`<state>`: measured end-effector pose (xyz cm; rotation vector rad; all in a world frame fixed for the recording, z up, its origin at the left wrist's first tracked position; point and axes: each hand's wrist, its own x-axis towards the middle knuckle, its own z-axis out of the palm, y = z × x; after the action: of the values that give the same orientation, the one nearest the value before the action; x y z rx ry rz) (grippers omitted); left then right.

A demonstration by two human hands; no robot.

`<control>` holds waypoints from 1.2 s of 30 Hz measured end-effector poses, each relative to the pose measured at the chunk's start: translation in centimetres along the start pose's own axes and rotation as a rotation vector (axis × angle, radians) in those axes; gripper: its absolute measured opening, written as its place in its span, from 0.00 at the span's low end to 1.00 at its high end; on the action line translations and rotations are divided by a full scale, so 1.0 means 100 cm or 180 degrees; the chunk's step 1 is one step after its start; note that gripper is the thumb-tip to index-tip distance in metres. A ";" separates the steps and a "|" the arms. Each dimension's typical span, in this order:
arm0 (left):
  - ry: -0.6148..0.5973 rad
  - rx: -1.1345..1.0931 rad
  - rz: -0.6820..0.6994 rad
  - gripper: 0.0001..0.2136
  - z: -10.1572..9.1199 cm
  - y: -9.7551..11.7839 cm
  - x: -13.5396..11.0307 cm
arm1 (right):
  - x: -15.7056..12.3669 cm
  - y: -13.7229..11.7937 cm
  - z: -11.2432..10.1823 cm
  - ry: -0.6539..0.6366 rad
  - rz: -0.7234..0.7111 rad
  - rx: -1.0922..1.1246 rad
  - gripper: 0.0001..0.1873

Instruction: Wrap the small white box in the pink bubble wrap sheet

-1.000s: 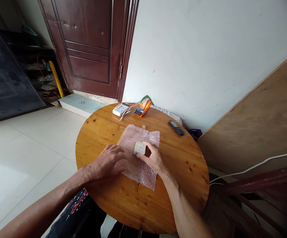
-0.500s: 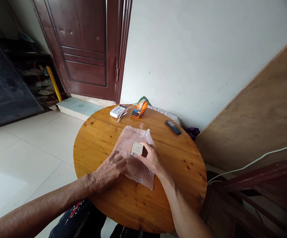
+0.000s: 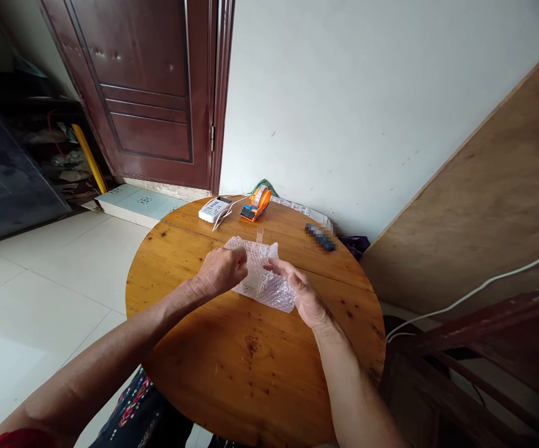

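At lower centre, round wooden table [image 3: 232, 361]; at upper left, red-brown door [image 3: 143, 62]. At centre, bubble wrap [image 3: 276, 292] between left hand [image 3: 222, 269], curled, grip impossible to tell, and right hand [image 3: 305, 294], fingers loosely extended.

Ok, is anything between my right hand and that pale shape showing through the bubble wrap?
Yes: the bubble wrap itself. A layer covers the pale shape, which shows only dimly. Nothing else visible stands between it and your right hand; the orange tape dispenser sits farther back.
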<state>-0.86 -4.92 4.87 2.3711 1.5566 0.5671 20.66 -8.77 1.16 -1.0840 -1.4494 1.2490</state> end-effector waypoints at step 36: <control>-0.0259 -0.1853 -0.0239 0.05 0.031 -0.010 -0.013 | 0.003 0.011 0.019 0.0295 0.0274 -0.1159 0.09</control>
<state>-0.76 -5.69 1.50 1.8644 1.2253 0.7709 18.82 -8.75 -0.03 -1.4399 -1.6109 0.9988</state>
